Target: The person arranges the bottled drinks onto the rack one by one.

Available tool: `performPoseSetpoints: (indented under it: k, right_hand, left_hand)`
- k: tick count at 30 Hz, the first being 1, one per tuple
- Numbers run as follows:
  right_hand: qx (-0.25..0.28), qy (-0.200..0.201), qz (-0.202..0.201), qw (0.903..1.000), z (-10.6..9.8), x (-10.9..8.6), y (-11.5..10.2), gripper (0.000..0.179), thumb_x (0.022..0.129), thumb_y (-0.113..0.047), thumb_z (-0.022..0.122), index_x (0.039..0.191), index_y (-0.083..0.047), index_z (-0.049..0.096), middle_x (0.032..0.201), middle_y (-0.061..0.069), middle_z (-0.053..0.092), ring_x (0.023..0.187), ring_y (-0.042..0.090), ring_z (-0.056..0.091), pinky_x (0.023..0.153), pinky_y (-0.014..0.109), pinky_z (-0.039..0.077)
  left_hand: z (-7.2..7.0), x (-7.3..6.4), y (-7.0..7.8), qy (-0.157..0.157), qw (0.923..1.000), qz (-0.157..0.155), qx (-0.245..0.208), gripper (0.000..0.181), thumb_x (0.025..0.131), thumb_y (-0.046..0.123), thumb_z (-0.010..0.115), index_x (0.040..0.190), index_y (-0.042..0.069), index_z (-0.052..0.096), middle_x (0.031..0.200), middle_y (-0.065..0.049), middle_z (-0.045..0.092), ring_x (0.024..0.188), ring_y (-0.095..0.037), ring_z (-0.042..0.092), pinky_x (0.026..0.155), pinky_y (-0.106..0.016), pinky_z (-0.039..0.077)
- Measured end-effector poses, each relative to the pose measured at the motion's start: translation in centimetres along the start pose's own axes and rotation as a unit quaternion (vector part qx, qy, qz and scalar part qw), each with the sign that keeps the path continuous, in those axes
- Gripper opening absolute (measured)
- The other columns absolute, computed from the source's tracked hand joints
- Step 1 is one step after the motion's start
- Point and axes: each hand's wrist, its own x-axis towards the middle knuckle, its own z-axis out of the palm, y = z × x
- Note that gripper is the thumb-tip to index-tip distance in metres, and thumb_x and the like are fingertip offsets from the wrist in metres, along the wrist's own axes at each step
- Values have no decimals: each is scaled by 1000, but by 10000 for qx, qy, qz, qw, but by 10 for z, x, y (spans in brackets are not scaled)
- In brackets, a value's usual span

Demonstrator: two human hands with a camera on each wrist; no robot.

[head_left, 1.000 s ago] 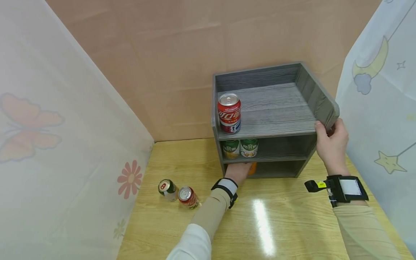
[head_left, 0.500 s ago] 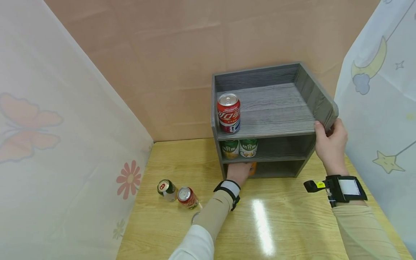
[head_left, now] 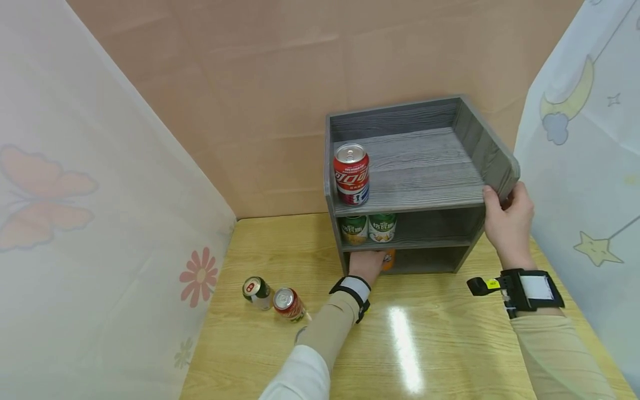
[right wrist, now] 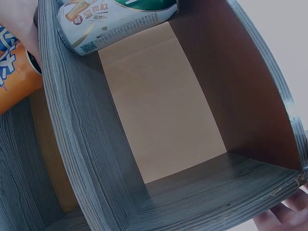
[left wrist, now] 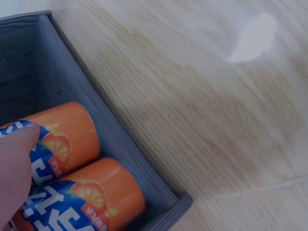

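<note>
My left hand (head_left: pixel 367 264) reaches into the bottom tier of a small grey wooden shelf (head_left: pixel 425 169). In the left wrist view, two orange soda cans stand side by side there. The left thumb lies on the inner orange soda can (left wrist: pixel 74 139), and the hand holds it; the other fingers are hidden. The second orange soda can (left wrist: pixel 110 195) stands beside it, nearer the shelf's left side. My right hand (head_left: pixel 510 222) grips the front edge of the shelf's right side panel, with its fingertips (right wrist: pixel 288 211) showing at that edge in the right wrist view.
A red cola can (head_left: pixel 352 175) stands on the top tier. Two green-and-white cans (head_left: pixel 382 229) fill the middle tier's left part. On the table to the left are a dark green-and-white can (head_left: pixel 257 293) and a red can (head_left: pixel 289 304). A silver can rim (head_left: pixel 299 335) peeks out by the left forearm.
The left forearm has shifted slightly right, uncovering a silver can rim beside it. The left hand stays in the bottom tier, and the right hand keeps its grip on the shelf.
</note>
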Motion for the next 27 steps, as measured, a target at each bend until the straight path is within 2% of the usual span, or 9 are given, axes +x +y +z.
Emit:
performPoseSetpoints:
  k: [3,6,11,13,15,17,20,23,27]
  right_hand:
    - [9,-5,-39,10000,1,0,1,40,104,-31,53,131,-1,53,103,-10,50,84,10,47,67,21,38]
    - [15,2,-47,10000,2,1,2,38,105,-29,54,131,-1,53,102,-11,50,84,9,47,67,20,38]
    - [9,-3,7,10000,1,1,3,39,105,-27,54,134,-2,53,104,-11,49,85,8,47,69,20,38]
    - [24,-2,30,10000,1,1,2,39,105,-29,54,133,-2,53,104,-11,49,86,8,47,70,22,38]
    - [41,3,45,10000,0,1,1,39,105,-30,53,133,-3,54,105,-10,50,86,8,47,71,23,37]
    - [54,4,58,10000,0,1,1,38,105,-31,53,132,-4,54,104,-11,49,86,8,47,71,23,37]
    - [53,20,41,10000,0,0,1,37,105,-32,53,130,-5,54,103,-12,49,85,8,47,70,24,37]
    - [39,41,-13,10000,0,0,0,37,105,-32,53,128,-4,54,101,-13,48,84,9,47,70,24,37]
    - [58,34,-39,10000,1,0,0,37,104,-30,53,130,-3,54,102,-13,48,85,7,47,71,23,37]
  left_hand:
    - [-1,0,3,-50,9996,-235,130,47,93,60,65,138,53,59,153,10,46,140,-19,40,110,-43,39]
    - [-2,1,4,-146,9989,-443,101,60,91,64,64,148,50,50,158,8,39,144,-20,34,113,-44,34]
    - [-2,2,5,-106,9986,-523,30,69,90,64,64,153,46,43,161,6,35,147,-22,29,115,-45,30]
    - [-2,2,4,-48,9992,-399,40,67,90,65,64,152,45,47,157,5,41,144,-22,36,112,-44,35]
    - [-2,1,2,17,9997,-232,-12,61,89,64,67,145,43,55,143,7,56,131,-19,51,102,-41,47]
    - [-2,-1,0,-32,10000,-31,-67,56,88,63,69,139,41,61,124,10,66,109,-15,64,85,-37,56]
    - [-4,-5,-2,-228,9993,220,-182,50,89,60,71,133,39,63,96,13,70,80,-9,67,62,-30,56]
    - [-7,-12,-4,-441,9978,484,-144,56,92,59,67,142,37,55,99,12,69,80,-8,66,65,-27,54]
    - [-11,-24,-7,-418,9957,821,-37,74,94,59,64,158,37,33,125,6,60,105,-13,61,89,-29,49]
